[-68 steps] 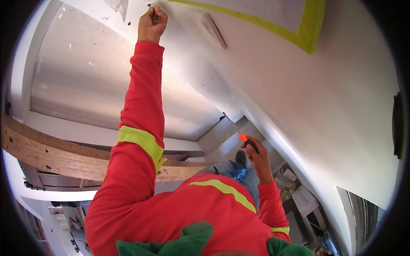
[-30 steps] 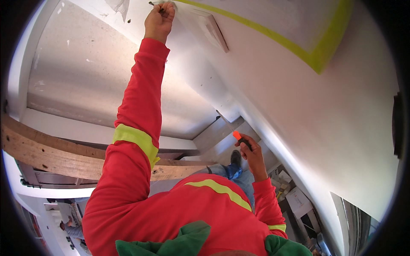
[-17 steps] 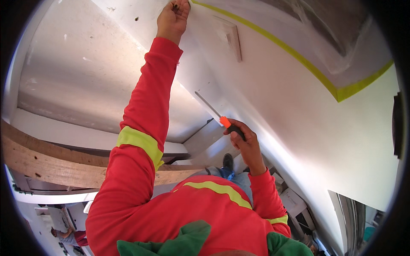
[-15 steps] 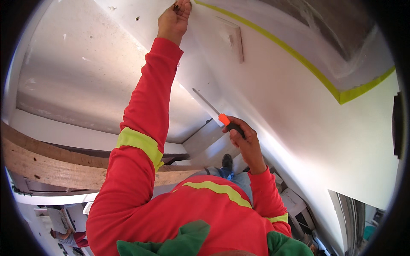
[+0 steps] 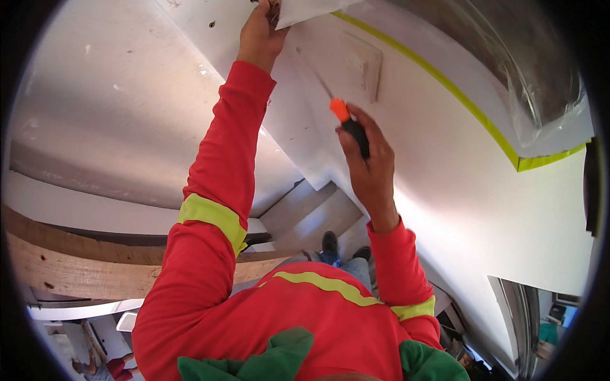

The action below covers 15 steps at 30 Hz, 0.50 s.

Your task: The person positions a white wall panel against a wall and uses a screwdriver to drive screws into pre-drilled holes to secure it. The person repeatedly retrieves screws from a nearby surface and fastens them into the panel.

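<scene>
My right hand (image 5: 373, 162) is closed round the black and orange handle of a screwdriver (image 5: 354, 134). The thin shaft points up and away to the left, its tip short of my left hand and blurred. At the top edge of the picture, my left hand (image 5: 260, 39) is raised against the white surface with its fingers bent together. Something small and dark shows at the fingertips, too cut off to name. A flat white piece (image 5: 308, 11) shows right beside those fingers; whether they grip it I cannot tell.
Plastic sheeting (image 5: 502, 70) edged with yellow-green tape (image 5: 438, 79) covers the upper right. A square plate (image 5: 362, 63) sits on the white wall. A wooden beam (image 5: 82, 270) runs across at the left. Another person (image 5: 105, 368) is at the lower left; grey floor (image 5: 318, 213) lies below.
My right hand has risen with the screwdriver toward my left hand. The flat white piece has come into view beside my left fingers. The whole view has shifted slightly.
</scene>
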Each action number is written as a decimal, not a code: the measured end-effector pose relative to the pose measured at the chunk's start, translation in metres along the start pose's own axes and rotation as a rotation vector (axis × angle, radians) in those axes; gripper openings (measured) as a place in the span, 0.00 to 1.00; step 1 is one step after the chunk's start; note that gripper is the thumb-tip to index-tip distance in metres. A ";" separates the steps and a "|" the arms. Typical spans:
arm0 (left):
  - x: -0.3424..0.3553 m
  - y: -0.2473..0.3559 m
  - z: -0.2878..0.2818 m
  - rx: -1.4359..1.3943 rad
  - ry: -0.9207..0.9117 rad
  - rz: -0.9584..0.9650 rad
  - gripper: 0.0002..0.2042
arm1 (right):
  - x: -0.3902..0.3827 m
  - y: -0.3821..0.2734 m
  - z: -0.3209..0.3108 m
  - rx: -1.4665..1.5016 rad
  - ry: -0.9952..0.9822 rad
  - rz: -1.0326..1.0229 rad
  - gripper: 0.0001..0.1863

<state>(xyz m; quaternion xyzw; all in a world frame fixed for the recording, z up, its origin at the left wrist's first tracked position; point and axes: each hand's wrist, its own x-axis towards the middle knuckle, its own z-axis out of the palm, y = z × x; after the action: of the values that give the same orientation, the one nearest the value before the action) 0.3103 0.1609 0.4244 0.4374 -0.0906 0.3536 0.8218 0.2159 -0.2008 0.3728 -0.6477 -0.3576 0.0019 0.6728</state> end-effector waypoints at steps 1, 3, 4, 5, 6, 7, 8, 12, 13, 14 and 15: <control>0.002 0.002 0.013 0.025 0.060 -0.049 0.18 | 0.017 -0.004 0.006 -0.090 0.049 -0.105 0.21; 0.011 0.009 0.038 0.078 0.178 -0.145 0.16 | 0.049 -0.011 0.017 -0.148 0.090 -0.211 0.21; 0.025 0.018 0.013 0.073 0.199 0.005 0.12 | 0.060 -0.016 0.026 -0.158 0.084 -0.271 0.21; 0.028 0.020 -0.015 0.078 0.249 -0.035 0.12 | 0.069 -0.019 0.034 -0.177 0.070 -0.285 0.21; 0.013 0.013 0.018 0.051 0.258 -0.120 0.12 | 0.081 -0.016 0.032 -0.242 0.101 -0.284 0.20; 0.001 0.019 0.036 0.040 0.288 -0.176 0.13 | 0.086 -0.017 0.033 -0.283 0.105 -0.296 0.20; 0.003 0.022 0.014 0.007 0.274 -0.169 0.13 | 0.088 -0.021 0.038 -0.297 0.079 -0.297 0.20; -0.003 0.023 0.024 -0.006 0.185 -0.174 0.13 | 0.095 -0.028 0.040 -0.352 0.040 -0.226 0.19; -0.007 0.025 0.032 0.012 0.185 -0.174 0.13 | 0.096 -0.031 0.040 -0.348 0.033 -0.196 0.19; -0.009 0.027 0.039 0.029 0.184 -0.175 0.13 | 0.099 -0.032 0.040 -0.391 0.041 -0.225 0.19; -0.011 0.028 0.042 0.038 0.192 -0.163 0.13 | 0.100 -0.032 0.040 -0.432 0.049 -0.252 0.19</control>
<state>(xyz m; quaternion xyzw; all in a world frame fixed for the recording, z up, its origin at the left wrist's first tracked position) 0.2901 0.1325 0.4631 0.4230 0.0313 0.3278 0.8442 0.2563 -0.1242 0.4447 -0.7265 -0.4113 -0.1740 0.5223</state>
